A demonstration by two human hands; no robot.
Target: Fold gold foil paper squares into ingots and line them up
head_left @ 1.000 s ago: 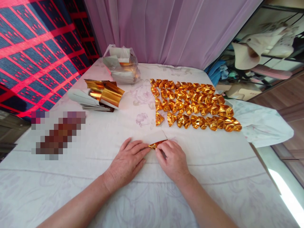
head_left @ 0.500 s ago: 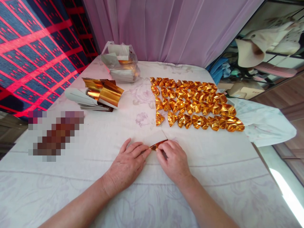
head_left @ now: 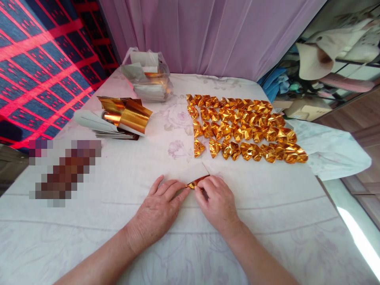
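A sheet of gold foil paper (head_left: 193,185) lies on the cloth in front of me, white side up, with its near edge folded over so a narrow gold strip shows. My left hand (head_left: 162,204) pinches the left end of that fold between thumb and fingertips, its little finger spread outward. At the right end, my right hand (head_left: 218,200) grips the fold with thumb and bent fingers. Just beyond the sheet stand several rows of folded gold foil ingots (head_left: 227,130).
To the left is a loose stack of gold foil sheets (head_left: 127,118), with a clear plastic bag (head_left: 164,85) of more sheets behind it. A blurred-out item (head_left: 67,170) lies at far left. A pale plastic bag (head_left: 335,148) hangs at the table's right edge, near cluttered shelves.
A bit more gold shows along the fold between my fingertips. Both hands stay at nearly the same spot, and the view has shifted slightly.
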